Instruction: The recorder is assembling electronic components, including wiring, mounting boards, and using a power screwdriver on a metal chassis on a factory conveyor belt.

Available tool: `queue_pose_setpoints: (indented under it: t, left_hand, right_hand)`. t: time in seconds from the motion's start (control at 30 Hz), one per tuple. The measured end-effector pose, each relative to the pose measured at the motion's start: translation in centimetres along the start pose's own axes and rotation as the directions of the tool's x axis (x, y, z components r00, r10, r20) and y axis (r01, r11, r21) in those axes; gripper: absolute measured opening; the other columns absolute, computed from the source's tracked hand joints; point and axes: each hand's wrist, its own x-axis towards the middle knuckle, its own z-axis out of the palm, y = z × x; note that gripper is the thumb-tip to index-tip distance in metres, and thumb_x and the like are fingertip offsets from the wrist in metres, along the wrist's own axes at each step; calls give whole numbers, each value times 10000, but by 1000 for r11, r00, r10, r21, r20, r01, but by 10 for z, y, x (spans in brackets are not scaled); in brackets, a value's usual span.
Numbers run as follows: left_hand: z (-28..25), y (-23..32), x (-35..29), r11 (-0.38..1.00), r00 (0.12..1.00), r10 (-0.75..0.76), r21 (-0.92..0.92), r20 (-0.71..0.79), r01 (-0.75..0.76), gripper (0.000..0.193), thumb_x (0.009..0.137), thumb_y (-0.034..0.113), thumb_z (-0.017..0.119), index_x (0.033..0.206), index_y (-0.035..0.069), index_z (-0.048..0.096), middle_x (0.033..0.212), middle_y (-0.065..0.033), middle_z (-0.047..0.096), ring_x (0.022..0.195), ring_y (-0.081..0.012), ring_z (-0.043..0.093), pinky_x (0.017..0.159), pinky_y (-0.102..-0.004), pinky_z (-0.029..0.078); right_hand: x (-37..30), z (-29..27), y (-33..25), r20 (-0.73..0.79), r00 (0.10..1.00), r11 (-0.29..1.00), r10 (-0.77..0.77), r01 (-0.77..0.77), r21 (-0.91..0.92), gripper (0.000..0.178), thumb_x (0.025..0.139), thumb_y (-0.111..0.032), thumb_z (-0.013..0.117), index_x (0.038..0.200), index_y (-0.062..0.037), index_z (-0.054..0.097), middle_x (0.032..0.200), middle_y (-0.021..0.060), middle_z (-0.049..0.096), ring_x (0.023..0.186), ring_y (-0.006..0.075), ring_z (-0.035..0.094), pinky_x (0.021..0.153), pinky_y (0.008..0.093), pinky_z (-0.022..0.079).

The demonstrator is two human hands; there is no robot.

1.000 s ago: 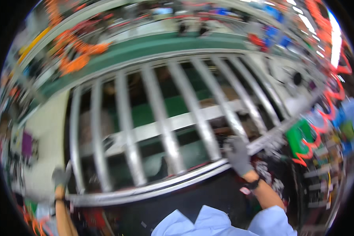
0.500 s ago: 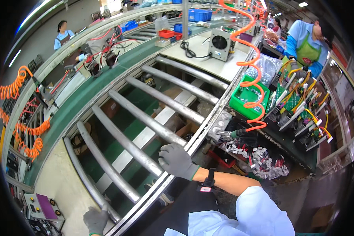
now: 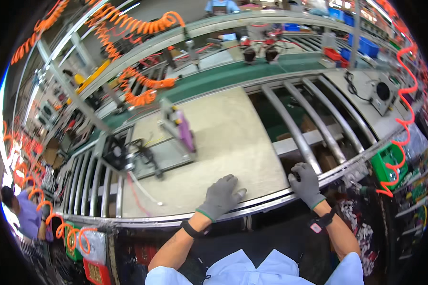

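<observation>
My left hand (image 3: 222, 197), in a grey glove, lies on a pale board (image 3: 238, 137) near its front edge. Its fingers are stretched and the thumb stands apart; nothing is in it. My right hand (image 3: 307, 185), gloved alike, rests at the front metal rail (image 3: 337, 172), where the board meets the rollers (image 3: 290, 124). Its fingers are slightly bent, thumb apart, holding nothing visible. Left of my hands, a grey metal device with a purple panel (image 3: 185, 132) stands on the board. Beside it are black cables (image 3: 147, 156) and a dark fan unit (image 3: 115, 153).
A green conveyor belt (image 3: 214, 83) runs behind the board. Coiled orange air hoses (image 3: 147, 23) hang at the upper left. A grey fan box (image 3: 383, 97) and a green bin (image 3: 389, 161) stand at the right. Another person (image 3: 28, 213) is at the far left.
The view has swung left, bringing the device nearer the middle. My left hand now lies farther onto the board; my right hand has come nearer to the board's edge.
</observation>
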Motion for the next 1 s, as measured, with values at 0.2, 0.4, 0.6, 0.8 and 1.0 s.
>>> queue_pose_setpoints:
  t: [0.2, 0.4, 0.6, 0.8, 1.0]
  left_hand:
    - [-19, -69, -63, 961, 905, -254, -196, -342, 195, 389, 907, 267, 778, 1180, 14, 662, 1186, -169, 691, 1014, -303, 708, 875, -401, 579]
    - [-97, -187, -101, 758, 369, -598, -353, -712, 548, 635, 886, 230, 795, 1373, -41, 490, 1305, -214, 543, 1018, -320, 655, 892, -413, 544]
    - [-124, -246, -49, 801, 605, -583, -510, -542, 314, 502, 859, 165, 740, 1285, -46, 579, 1146, -236, 702, 1036, -328, 713, 909, -422, 542]
    - [-135, -212, -28, 757, 625, -651, -422, -431, 498, 220, 844, 212, 726, 877, -2, 683, 723, -173, 695, 699, -320, 701, 692, -431, 533]
    - [-70, -107, -30, 913, 777, -388, -324, -495, 249, 252, 862, 279, 762, 931, 45, 700, 768, -181, 717, 755, -391, 723, 704, -477, 555]
  right_hand:
    - [64, 1, -57, 265, 955, 965, -132, 63, 254, 434, 897, -321, 758, 1190, -7, 697, 1191, 183, 713, 1123, 371, 680, 997, 448, 542]
    - [150, 60, -129, 425, 905, 962, -15, -102, 253, 724, 859, -421, 787, 1401, 13, 582, 1167, 209, 736, 1065, 328, 726, 963, 400, 566]
    - [182, 133, -167, 336, 934, 880, 120, -256, 399, 629, 820, -307, 745, 1362, -24, 599, 993, 183, 731, 906, 322, 716, 848, 421, 561]
    - [187, 124, -143, 199, 954, 896, 224, -282, 342, 305, 845, -216, 672, 1052, 6, 703, 828, 207, 699, 790, 335, 706, 765, 440, 557]
    - [156, 20, -41, 40, 990, 901, 135, -139, 412, 181, 820, -112, 684, 925, 35, 679, 726, 129, 675, 645, 210, 641, 635, 390, 520]
